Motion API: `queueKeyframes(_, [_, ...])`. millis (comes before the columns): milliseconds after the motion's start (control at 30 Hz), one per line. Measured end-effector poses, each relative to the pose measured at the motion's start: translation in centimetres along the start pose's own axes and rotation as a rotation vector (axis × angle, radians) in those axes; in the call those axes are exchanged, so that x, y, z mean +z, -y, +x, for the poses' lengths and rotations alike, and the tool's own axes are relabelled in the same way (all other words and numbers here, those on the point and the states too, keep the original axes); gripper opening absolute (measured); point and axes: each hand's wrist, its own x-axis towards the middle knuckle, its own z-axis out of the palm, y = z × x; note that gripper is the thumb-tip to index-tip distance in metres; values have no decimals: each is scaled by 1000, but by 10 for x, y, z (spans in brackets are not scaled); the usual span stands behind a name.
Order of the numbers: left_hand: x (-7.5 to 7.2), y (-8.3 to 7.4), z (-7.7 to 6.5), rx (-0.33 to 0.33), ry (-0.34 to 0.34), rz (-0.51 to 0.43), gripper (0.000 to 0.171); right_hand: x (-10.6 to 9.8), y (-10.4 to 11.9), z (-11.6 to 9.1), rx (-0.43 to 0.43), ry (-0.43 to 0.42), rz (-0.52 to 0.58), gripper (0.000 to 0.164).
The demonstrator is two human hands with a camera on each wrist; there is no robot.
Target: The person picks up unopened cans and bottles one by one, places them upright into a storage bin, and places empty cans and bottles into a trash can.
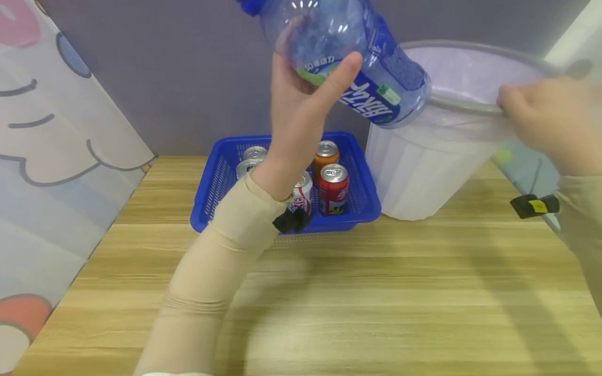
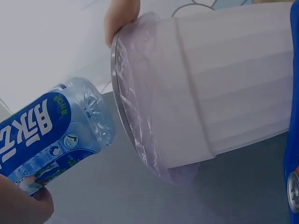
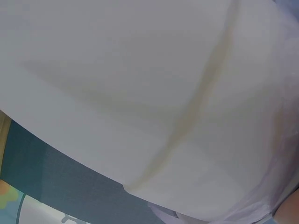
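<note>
My left hand (image 1: pixel 303 89) grips a large clear plastic bottle (image 1: pixel 395 68) with a blue cap and a blue label. The bottle is tilted, its base toward the mouth of a white trash can (image 1: pixel 409 172); in the left wrist view that base (image 2: pixel 100 114) is just outside the rim. A thin, pale purple bag (image 2: pixel 145 135) lines the can and folds over its edge. With thumb and fingers my right hand (image 1: pixel 550 115), blurred, holds the can's grey rim (image 1: pixel 470 106). The can leans toward the right. Its inside is mostly hidden.
A blue plastic basket (image 1: pixel 362 209) stands left of the can with several drink cans, among them a red can (image 1: pixel 333 190) and an orange can (image 1: pixel 324 154). My left forearm covers part of it. Behind the wooden table (image 1: pixel 376 303) rises a grey panel (image 1: pixel 164 78).
</note>
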Motion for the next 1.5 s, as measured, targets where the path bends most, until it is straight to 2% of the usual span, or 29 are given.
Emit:
queueKeyframes(167, [5, 7, 17, 25, -23, 52, 65, 1, 0, -1, 22, -28, 36, 53])
queueKeyframes(300, [8, 17, 28, 3, -77, 15, 61, 1, 0, -3, 35, -16, 33, 52])
queueKeyframes(400, [13, 26, 34, -10, -95, -13, 59, 1, 0, -3, 22, -17, 22, 52])
queueKeyframes(667, [20, 46, 44, 16, -56, 58, 65, 3, 3, -4, -38, -69, 18, 53])
queueKeyframes(867, [22, 58, 53, -8, -18, 116, 76, 0, 6, -6, -55, -85, 53, 54])
queueKeyframes(967, [24, 63, 57, -31, 27, 187, 81, 1, 9, -6, -48, -77, 50, 52])
queueKeyframes(1167, [30, 72, 54, -163, 119, 368, 86, 8, 14, -7, -93, -104, 50, 51])
queueKeyframes(1300, [41, 74, 57, -213, 169, 590, 91, 7, 13, -8, -104, -127, 75, 52])
queueKeyframes(1500, [54, 78, 64, -377, 256, 953, 95, 4, 14, -9, -101, -128, 80, 53])
